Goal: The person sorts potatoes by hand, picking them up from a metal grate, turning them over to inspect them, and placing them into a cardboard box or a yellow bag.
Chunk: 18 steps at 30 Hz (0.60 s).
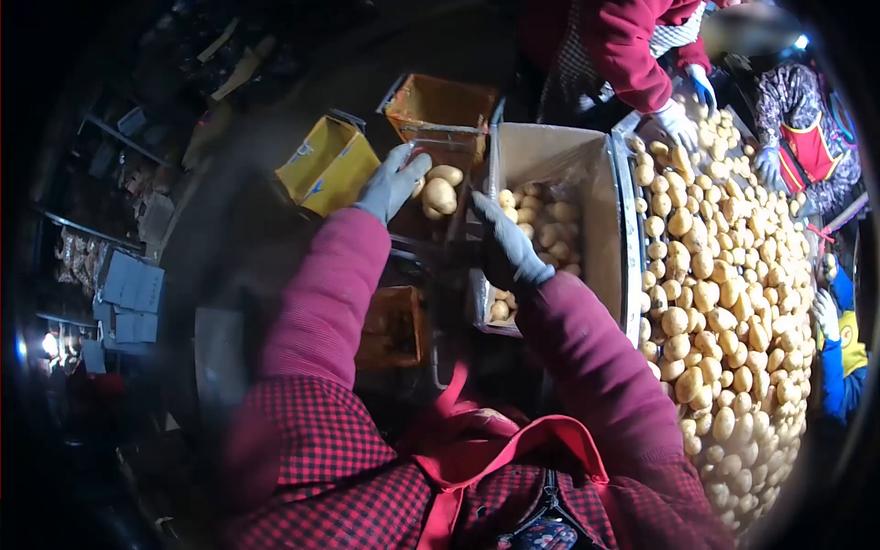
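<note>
My left hand, in a grey glove, is closed at the left rim of a dark brown crate. Several potatoes lie in that crate, close to my left thumb. My right hand, gloved too, is at the crate's right side with its fingers stretched out toward the rim; its underside is in shadow. Right beside it stands a large carton with a clear plastic liner and potatoes inside.
A yellow crate and an orange crate stand beyond my hands; another orange crate is below. A potato-covered sorting table fills the right, with several people's gloved hands around it. Flat cardboard lies left.
</note>
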Each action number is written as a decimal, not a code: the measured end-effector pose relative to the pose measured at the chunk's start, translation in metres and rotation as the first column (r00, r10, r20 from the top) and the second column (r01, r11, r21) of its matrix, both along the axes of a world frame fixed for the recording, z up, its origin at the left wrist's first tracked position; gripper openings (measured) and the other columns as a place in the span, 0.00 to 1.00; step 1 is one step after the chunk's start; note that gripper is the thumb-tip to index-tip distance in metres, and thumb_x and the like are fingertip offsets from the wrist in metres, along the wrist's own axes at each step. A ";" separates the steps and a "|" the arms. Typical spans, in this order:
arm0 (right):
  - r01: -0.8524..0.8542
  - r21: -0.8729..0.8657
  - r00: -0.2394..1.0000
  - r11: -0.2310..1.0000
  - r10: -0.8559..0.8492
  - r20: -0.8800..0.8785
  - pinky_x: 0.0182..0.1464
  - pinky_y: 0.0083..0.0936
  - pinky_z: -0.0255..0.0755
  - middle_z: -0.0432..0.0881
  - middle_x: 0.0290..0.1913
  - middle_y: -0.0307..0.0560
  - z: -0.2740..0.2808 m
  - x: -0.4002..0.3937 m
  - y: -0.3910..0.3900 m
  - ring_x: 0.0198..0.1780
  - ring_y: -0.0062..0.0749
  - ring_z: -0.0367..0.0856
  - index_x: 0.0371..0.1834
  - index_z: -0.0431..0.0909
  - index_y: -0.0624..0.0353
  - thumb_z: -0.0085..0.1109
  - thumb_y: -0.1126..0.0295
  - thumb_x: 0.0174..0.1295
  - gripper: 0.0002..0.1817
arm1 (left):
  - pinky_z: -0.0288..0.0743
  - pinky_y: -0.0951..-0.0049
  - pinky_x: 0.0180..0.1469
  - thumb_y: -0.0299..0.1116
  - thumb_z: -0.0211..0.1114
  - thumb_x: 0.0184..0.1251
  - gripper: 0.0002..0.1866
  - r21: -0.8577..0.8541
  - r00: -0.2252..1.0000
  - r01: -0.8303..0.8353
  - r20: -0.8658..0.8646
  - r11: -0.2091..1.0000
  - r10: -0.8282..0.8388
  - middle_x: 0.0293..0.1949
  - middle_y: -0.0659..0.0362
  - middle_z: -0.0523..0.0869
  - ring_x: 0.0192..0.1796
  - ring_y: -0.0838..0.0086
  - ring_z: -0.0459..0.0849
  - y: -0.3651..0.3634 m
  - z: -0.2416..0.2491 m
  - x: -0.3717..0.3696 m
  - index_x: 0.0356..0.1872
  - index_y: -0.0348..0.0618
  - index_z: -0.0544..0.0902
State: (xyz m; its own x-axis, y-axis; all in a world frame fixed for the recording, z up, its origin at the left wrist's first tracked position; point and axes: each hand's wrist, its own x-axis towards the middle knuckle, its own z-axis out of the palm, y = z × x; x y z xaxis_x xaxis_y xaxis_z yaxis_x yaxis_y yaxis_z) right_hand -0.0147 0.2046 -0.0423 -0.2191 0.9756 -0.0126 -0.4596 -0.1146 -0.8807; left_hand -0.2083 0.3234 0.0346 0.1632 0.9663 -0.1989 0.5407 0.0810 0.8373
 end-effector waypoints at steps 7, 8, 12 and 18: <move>0.195 -0.435 0.979 0.879 -0.201 0.034 0.60 0.41 0.77 0.79 0.70 0.49 0.076 0.082 -0.154 0.60 0.42 0.84 0.79 0.69 0.50 0.56 0.45 0.78 0.33 | 0.73 0.63 0.71 0.38 0.66 0.79 0.30 0.164 0.938 0.142 0.292 0.976 -0.185 0.72 0.45 0.77 0.70 0.62 0.78 -0.061 -0.074 0.062 0.76 0.36 0.71; 0.278 -0.372 0.959 0.886 -0.277 0.058 0.56 0.36 0.79 0.80 0.68 0.48 0.083 0.094 -0.176 0.57 0.40 0.85 0.77 0.71 0.51 0.56 0.47 0.79 0.30 | 0.74 0.62 0.71 0.37 0.65 0.79 0.28 0.220 0.911 0.191 0.323 0.957 -0.256 0.71 0.45 0.78 0.69 0.62 0.79 -0.082 -0.075 0.086 0.75 0.35 0.72; 0.544 -0.385 0.833 0.745 -0.537 0.138 0.50 0.29 0.81 0.83 0.63 0.44 0.093 0.142 -0.262 0.54 0.32 0.86 0.75 0.73 0.53 0.53 0.54 0.82 0.25 | 0.74 0.58 0.71 0.35 0.70 0.71 0.24 0.642 0.775 0.452 0.060 0.619 -0.629 0.63 0.44 0.84 0.67 0.54 0.82 -0.167 -0.038 0.193 0.66 0.39 0.81; 0.918 0.046 0.322 0.394 -0.807 0.495 0.63 0.27 0.78 0.86 0.61 0.46 0.074 0.181 -0.374 0.59 0.30 0.85 0.71 0.76 0.65 0.54 0.64 0.82 0.22 | 0.54 0.43 0.78 0.57 0.67 0.67 0.38 0.612 0.376 0.790 -0.445 0.030 -0.813 0.75 0.45 0.70 0.78 0.44 0.64 -0.278 -0.019 0.314 0.76 0.52 0.73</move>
